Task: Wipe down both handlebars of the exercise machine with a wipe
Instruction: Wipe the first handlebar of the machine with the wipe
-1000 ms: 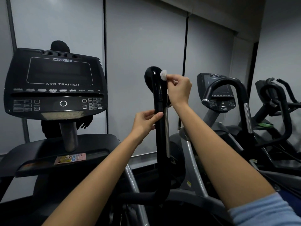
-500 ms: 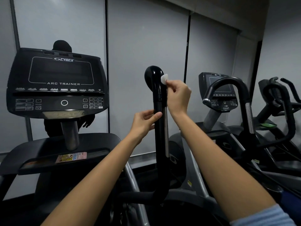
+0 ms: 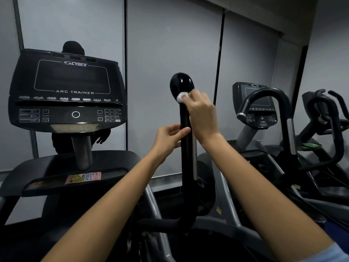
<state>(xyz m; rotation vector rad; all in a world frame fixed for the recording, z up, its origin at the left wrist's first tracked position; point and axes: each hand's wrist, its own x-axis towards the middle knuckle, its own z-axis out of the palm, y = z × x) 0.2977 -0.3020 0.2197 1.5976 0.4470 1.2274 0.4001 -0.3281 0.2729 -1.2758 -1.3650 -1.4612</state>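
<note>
Cybex Arc Trainer console [image 3: 68,91], dark screen, stands far left above pink-and-blue printed card [image 3: 83,178] on shelf. Left hand [image 3: 168,138] at centre, fingers and thumb curled round black handlebar [image 3: 186,152] at mid-height. Handlebar glossy, upright, rounded bulb on top, chrome strip down right side. Right hand [image 3: 202,114] pinches small white crumpled wipe [image 3: 181,96], pressing it against bar just below bulb. Second machine [image 3: 264,106] with curved handle far right.
</note>
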